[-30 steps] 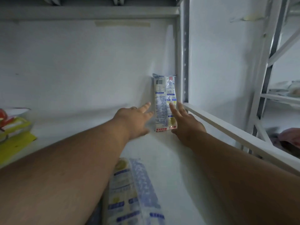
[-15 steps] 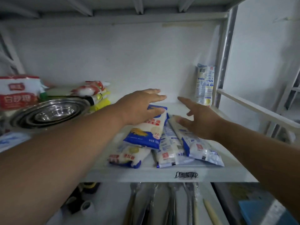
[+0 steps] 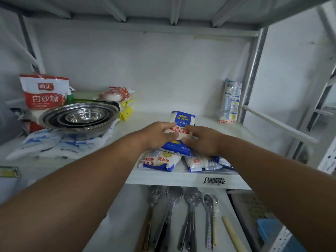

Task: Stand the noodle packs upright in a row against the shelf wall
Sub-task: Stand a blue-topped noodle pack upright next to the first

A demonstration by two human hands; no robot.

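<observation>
Two hands: both grasp one noodle pack (image 3: 182, 124) at the middle of the white shelf (image 3: 181, 178).
Left hand (image 3: 158, 134): fingers curled round the left edge of the held pack, thumb across its printed front.
Right hand (image 3: 201, 140): fingers curled round the right edge of the same pack, thumb on its front.
Held noodle pack: blue and white, blue top end tilted away toward the back wall (image 3: 154, 73); lower end over the flat packs near the shelf front edge. Whether it is lifted clear of them or resting on them cannot be told.
Flat packs: one blue and white pack (image 3: 160, 160) lies below the left hand at the shelf front edge; another (image 3: 202, 163) lies just beside it, below the right hand; the corner of a further pack (image 3: 224, 163) shows at the right wrist.
Upright noodle pack (image 3: 230, 101): stands in the right rear corner of the shelf, against the back wall and just beside the perforated metal post (image 3: 253, 73); well apart from the held pack.
Steel bowls (image 3: 80, 117): nested stack at the left of the shelf, resting on blue and white bags (image 3: 54, 144).
Sugar bag (image 3: 44, 91): red and white, upright behind the bowls at the back wall.
Utensils (image 3: 181, 215): wrapped ladles and spoons on the surface below the shelf front edge.
</observation>
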